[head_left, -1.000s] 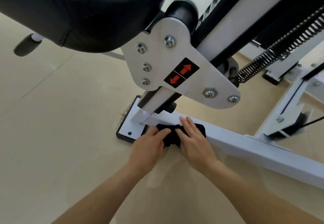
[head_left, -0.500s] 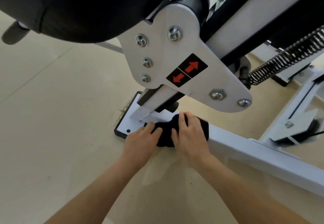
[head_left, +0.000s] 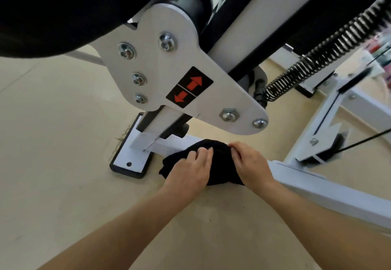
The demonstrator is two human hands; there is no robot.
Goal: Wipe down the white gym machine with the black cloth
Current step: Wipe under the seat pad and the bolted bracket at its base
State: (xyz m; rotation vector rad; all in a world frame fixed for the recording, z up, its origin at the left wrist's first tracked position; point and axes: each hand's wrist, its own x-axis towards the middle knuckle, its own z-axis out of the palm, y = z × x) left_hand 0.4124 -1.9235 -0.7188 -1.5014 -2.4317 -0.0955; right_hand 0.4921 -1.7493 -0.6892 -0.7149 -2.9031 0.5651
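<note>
The black cloth (head_left: pixel 218 149) is bunched over the white floor beam (head_left: pixel 330 193) of the gym machine, just right of its foot plate (head_left: pixel 129 157). My left hand (head_left: pixel 190 170) lies on the cloth's left part with fingers curled into the fabric. My right hand (head_left: pixel 249 162) grips the cloth's right part, fingertips tucked into its top fold. The cloth's underside and the beam beneath it are hidden.
A white pivot plate (head_left: pixel 175 75) with bolts and a red-arrow sticker hangs close above the hands. A black padded seat (head_left: pixel 53 9) fills the upper left. A coil spring (head_left: pixel 330 52) and a white frame leg (head_left: pixel 321 126) stand at right. Beige floor (head_left: pixel 53 143) surrounds.
Both hands and the cloth have slid right along the beam, away from the foot plate, which now shows more bare white. The cloth looks more bunched up.
</note>
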